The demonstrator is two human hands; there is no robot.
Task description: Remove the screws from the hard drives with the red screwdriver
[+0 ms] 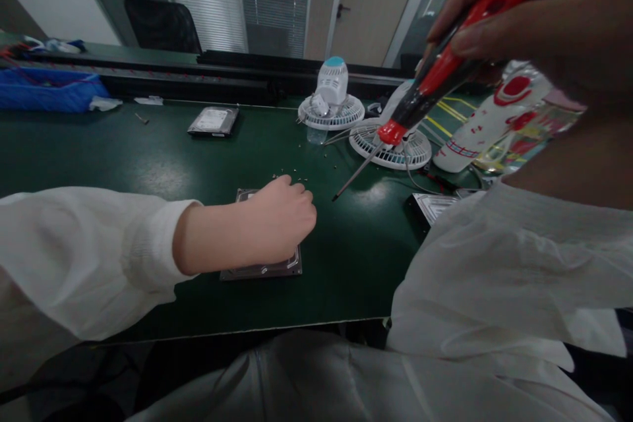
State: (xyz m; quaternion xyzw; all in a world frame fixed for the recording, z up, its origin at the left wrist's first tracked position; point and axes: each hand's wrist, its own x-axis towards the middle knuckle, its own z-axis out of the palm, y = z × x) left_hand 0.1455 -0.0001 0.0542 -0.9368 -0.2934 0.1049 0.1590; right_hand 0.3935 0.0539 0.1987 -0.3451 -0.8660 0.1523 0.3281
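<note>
My left hand (284,217) is closed over a hard drive (267,270) on the green table; its fingertips are hidden, and I cannot make out what they hold. The drive shows only at its upper edge and lower side. Small screws (295,177) lie just beyond that hand. Raised at the upper right, my right hand (539,26) is wrapped round the handle of a red and black screwdriver (425,95). The screwdriver's shaft slants down to the left, its tip over the table to the right of my left hand.
Another hard drive (213,120) lies at the back left, and a third (432,208) beside my right sleeve. Two white fans (332,102) stand at the back. A blue bin (49,89) is at the far left, a white bottle (482,128) at the right.
</note>
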